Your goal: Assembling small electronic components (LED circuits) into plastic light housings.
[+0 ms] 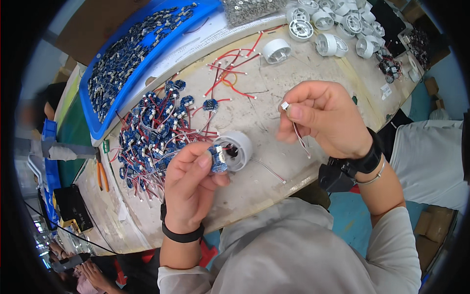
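My left hand [191, 183] pinches a small blue circuit board [218, 159] between thumb and fingers. Just behind that board, a round white plastic housing [237, 149] rests on the table, with dark parts and a bit of red wire showing inside. Up and to the right, my right hand [318, 115] is closed on a thin cable whose small white connector [285, 105] pokes out at the fingertips. The cable's red and white wires [301, 138] hang below the hand. Another red-and-white cable [268, 170] lies on the table beside the housing.
A heap of wired blue boards [152, 132] covers the table's left. Beyond stands a blue tray [98, 128] of bare boards. Loose red cables [232, 71] lie mid-table. White housings [325, 44] crowd the far right, near a bag of screws [252, 12]. Orange-handled pliers [102, 175] lie left.
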